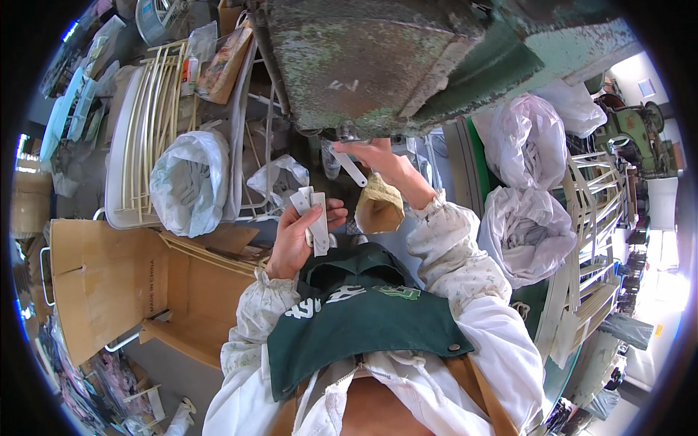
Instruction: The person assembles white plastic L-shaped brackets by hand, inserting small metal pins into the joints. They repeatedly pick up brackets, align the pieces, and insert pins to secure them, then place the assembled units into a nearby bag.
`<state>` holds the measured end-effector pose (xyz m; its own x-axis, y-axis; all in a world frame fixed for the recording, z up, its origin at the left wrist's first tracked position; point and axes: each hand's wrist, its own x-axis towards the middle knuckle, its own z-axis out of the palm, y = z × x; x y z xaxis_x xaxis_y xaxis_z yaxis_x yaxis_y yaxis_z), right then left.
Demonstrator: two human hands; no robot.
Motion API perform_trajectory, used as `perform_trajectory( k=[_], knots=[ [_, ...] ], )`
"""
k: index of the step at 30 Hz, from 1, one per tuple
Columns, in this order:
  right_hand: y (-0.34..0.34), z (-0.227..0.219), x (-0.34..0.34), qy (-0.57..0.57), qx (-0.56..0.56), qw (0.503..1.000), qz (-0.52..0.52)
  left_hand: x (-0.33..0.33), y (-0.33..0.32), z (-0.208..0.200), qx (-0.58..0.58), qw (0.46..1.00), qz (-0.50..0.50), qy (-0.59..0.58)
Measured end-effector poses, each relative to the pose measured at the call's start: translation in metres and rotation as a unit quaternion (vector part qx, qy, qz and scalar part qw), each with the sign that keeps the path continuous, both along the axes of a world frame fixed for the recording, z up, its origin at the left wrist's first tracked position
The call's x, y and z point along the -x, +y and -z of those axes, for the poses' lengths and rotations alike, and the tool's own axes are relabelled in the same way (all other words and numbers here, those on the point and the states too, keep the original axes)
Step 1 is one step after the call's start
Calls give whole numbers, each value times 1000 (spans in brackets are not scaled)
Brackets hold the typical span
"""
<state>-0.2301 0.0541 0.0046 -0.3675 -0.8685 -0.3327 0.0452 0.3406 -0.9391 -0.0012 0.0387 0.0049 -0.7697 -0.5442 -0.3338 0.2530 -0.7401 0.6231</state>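
My left hand [285, 247] is closed on several flat white strips [320, 231] with rounded ends and small holes, fanned out between thumb and fingers. In front of me, just below the edge of a worn green machine [356, 73], my right hand [381, 155] pinches a single white strip [352, 167]. That strip slants down to the right, with a hole near its lower end. Its upper end is close to the machine's metal underside; whether they touch, I cannot tell. Between my hands, slightly lower, a tan open-topped bag or sleeve [379, 207] is visible.
At left, a plastic-lined container [190, 183] holds flat pieces, beside long pale rods [149, 131]. An open cardboard box [193, 283] stands nearer. At right are two plastic-lined containers [525, 142] [525, 236] and a rack of pale strips [585, 254].
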Motion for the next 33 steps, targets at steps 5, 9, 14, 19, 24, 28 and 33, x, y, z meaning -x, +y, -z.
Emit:
perform_trajectory(
  k=[5, 9, 14, 19, 24, 28, 33],
  knots=[
    [-16, 13, -3, 62, 57, 996, 8, 2, 7, -4, -40, 999, 19, -4],
    [-12, -3, -1, 57, -8, 998, -22, 10, 6, -1, -73, 997, 12, 34],
    [38, -4, -1, 197, 122, 973, -5, 10, 6, -8, -27, 999, 44, -12],
    [79, -27, -37, 124, 64, 986, -91, 16, 19, -11, 30, 991, 124, -29],
    [91, -35, -32, -23, 13, 999, 18, 9, 31, -22, -80, 993, 86, -5],
    [89, -27, -38, -16, 57, 998, 35, 1, 35, -10, -46, 995, 76, -38],
    [80, -31, -42, 41, 74, 996, -29, -11, 25, -19, 97, 987, 4, -131]
  ],
)
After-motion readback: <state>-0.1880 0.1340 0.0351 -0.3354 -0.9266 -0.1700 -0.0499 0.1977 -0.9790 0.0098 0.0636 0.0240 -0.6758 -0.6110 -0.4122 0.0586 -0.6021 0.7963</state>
